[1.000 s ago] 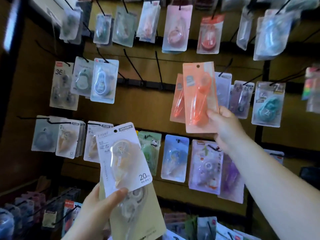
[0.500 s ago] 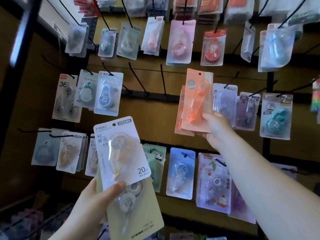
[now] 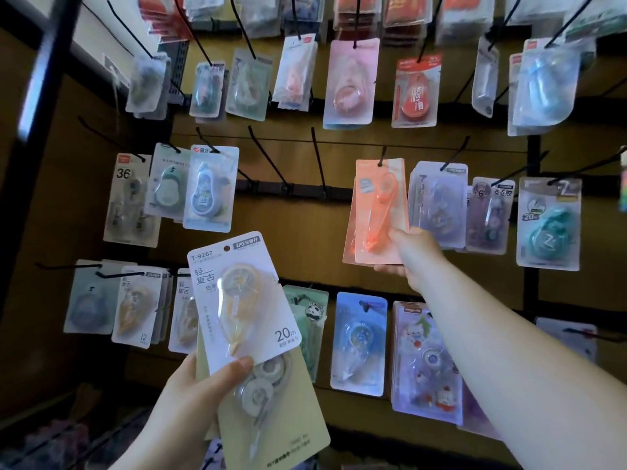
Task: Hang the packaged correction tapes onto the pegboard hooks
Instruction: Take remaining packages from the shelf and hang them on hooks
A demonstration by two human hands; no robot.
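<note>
My right hand (image 3: 412, 254) pinches the lower right corner of an orange correction tape pack (image 3: 380, 212). The pack's top hole sits on a black hook (image 3: 382, 157) in the middle row, with a second orange pack hanging right behind it. My left hand (image 3: 200, 398) grips two packs fanned together at lower centre. The front one is a white pack with a yellow tape marked 20m (image 3: 237, 300). Behind it is a pale green pack with a grey tape (image 3: 271, 412). My thumb presses on the white pack's lower edge.
The wooden board (image 3: 298, 228) carries rows of black hooks with many hanging tape packs. Two bare hooks (image 3: 268, 161) (image 3: 319, 164) stick out in the middle row, left of the orange pack. A dark shelf post (image 3: 40, 106) stands at the left.
My right hand lifted the orange pack up and back onto the hook, where it now hangs in front of the other orange pack. My left hand kept its two packs.
</note>
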